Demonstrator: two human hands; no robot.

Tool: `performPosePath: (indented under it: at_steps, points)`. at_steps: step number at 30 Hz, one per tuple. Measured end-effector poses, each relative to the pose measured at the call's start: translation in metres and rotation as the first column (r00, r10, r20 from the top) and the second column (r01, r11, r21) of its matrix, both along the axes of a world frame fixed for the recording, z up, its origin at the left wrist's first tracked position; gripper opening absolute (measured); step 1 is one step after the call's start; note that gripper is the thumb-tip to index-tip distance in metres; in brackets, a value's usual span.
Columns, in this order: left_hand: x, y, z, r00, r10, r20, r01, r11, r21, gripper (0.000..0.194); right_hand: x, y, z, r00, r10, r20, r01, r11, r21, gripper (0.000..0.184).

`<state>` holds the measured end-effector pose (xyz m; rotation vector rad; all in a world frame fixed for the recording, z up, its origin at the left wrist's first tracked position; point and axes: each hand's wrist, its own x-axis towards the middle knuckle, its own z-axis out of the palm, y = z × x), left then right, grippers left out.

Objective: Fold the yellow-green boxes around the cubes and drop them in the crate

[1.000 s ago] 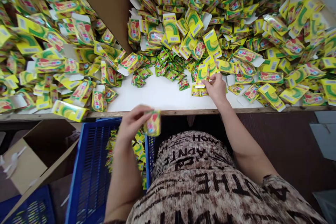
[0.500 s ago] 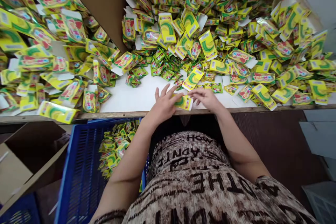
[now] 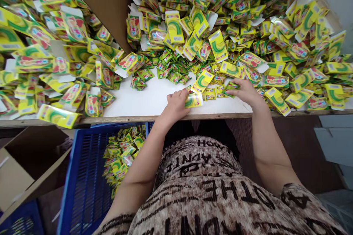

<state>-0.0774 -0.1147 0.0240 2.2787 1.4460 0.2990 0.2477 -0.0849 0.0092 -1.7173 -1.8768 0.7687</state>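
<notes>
head | left fingers (image 3: 178,96) against yellow carton (image 3: 193,100), grip unclear | right fingers (image 3: 239,85) on green sachet (image 3: 231,87)

Bright, diffuse light falls evenly across the white desk (image 3: 138,97), glinting off glossy packets (image 3: 174,31). Deep shadow pools beneath the desk, and the wide-angle lens bows the frame's edges; detail stays largely crisp.

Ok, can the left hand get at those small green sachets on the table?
Probably yes: the left hand rests on the table just below the green sachets, and no carton appears to lie across that short reach forward.
</notes>
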Motion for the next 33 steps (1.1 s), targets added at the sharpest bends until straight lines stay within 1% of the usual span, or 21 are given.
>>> performPosePath:
  at_steps: [1,3,7,8,10,12,14,16,17,18,20,22,23,25,26,27,28,30,31,32,33]
  points:
    - [-0.001,-0.001,-0.001,0.999,0.012,0.045,-0.012,1.000,-0.003,0.063,-0.005,0.005,0.001,0.998,0.057,-0.028,-0.057,0.998,0.012,0.035]
    - [-0.001,-0.003,-0.003,0.990,0.043,0.137,-0.039,0.999,-0.029,0.068,-0.014,0.014,0.000,0.991,0.134,0.016,-0.134,0.991,0.008,0.041]
    - [0.003,-0.007,-0.011,0.961,0.109,0.255,-0.101,0.994,-0.046,0.070,-0.023,0.026,-0.011,0.953,0.083,0.292,-0.095,0.995,0.025,0.042]
    - [0.005,-0.009,-0.013,0.953,0.124,0.275,-0.120,0.992,-0.033,0.070,-0.023,0.026,-0.013,0.942,0.076,0.327,-0.090,0.996,0.027,0.044]
    - [0.009,-0.010,-0.017,0.938,0.148,0.314,-0.154,0.988,-0.006,0.070,-0.020,0.023,-0.014,0.946,0.059,0.318,-0.059,0.998,-0.010,0.048]
    - [0.014,-0.011,-0.020,0.927,0.162,0.337,-0.174,0.985,0.006,0.070,-0.020,0.016,-0.009,0.976,0.002,0.220,0.011,0.998,-0.060,0.051]
    - [0.019,-0.011,-0.022,0.930,0.167,0.328,-0.179,0.984,0.008,0.069,-0.030,0.005,0.000,0.994,-0.108,0.024,0.109,0.994,-0.029,0.047]
    - [0.025,-0.013,-0.023,0.938,0.170,0.301,-0.183,0.983,0.015,0.066,-0.050,-0.008,0.011,0.949,-0.186,-0.253,0.212,0.974,0.081,0.039]
    - [0.029,-0.013,-0.024,0.940,0.177,0.292,-0.192,0.981,0.022,0.065,-0.064,-0.015,0.016,0.903,-0.193,-0.383,0.265,0.953,0.145,0.037]
    - [0.032,-0.014,-0.025,0.939,0.188,0.288,-0.205,0.978,0.031,0.065,-0.078,-0.021,0.020,0.870,-0.170,-0.463,0.288,0.937,0.197,0.036]
    - [0.038,-0.017,-0.026,0.928,0.218,0.302,-0.243,0.969,0.046,0.064,-0.107,-0.031,0.025,0.864,-0.139,-0.483,0.299,0.915,0.272,0.033]
    - [0.042,-0.020,-0.026,0.904,0.257,0.343,-0.289,0.956,0.044,0.064,-0.126,-0.036,0.026,0.881,-0.175,-0.440,0.327,0.897,0.298,0.028]
    - [0.042,-0.021,-0.026,0.882,0.283,0.378,-0.317,0.948,0.031,0.065,-0.131,-0.038,0.025,0.871,-0.195,-0.450,0.351,0.889,0.294,0.027]
    - [0.041,-0.022,-0.024,0.798,0.352,0.489,-0.374,0.926,-0.055,0.067,-0.132,-0.038,0.023,0.802,-0.202,-0.562,0.404,0.877,0.262,0.027]
    - [0.039,-0.021,-0.022,0.729,0.387,0.565,-0.379,0.915,-0.139,0.068,-0.129,-0.036,0.023,0.747,-0.182,-0.640,0.416,0.878,0.235,0.028]
    - [0.036,-0.021,-0.020,0.641,0.417,0.644,-0.341,0.907,-0.247,0.066,-0.126,-0.035,0.025,0.691,-0.156,-0.706,0.415,0.885,0.211,0.030]
    - [0.033,-0.020,-0.018,0.547,0.442,0.711,-0.252,0.897,-0.364,0.061,-0.123,-0.033,0.027,0.647,-0.130,-0.751,0.404,0.894,0.194,0.033]
    - [0.027,-0.018,-0.015,0.379,0.487,0.787,0.008,0.849,-0.529,0.049,-0.119,-0.028,0.033,0.616,-0.092,-0.782,0.368,0.912,0.182,0.036]
    - [0.025,-0.017,-0.014,0.320,0.504,0.802,0.115,0.820,-0.561,0.043,-0.119,-0.026,0.036,0.623,-0.080,-0.778,0.347,0.920,0.183,0.037]
    - [0.024,-0.017,-0.014,0.282,0.514,0.810,0.184,0.800,-0.572,0.039,-0.121,-0.025,0.038,0.638,-0.070,-0.767,0.327,0.926,0.188,0.038]
    - [0.024,-0.017,-0.014,0.264,0.515,0.815,0.213,0.793,-0.570,0.037,-0.124,-0.023,0.040,0.656,-0.059,-0.752,0.305,0.932,0.194,0.038]
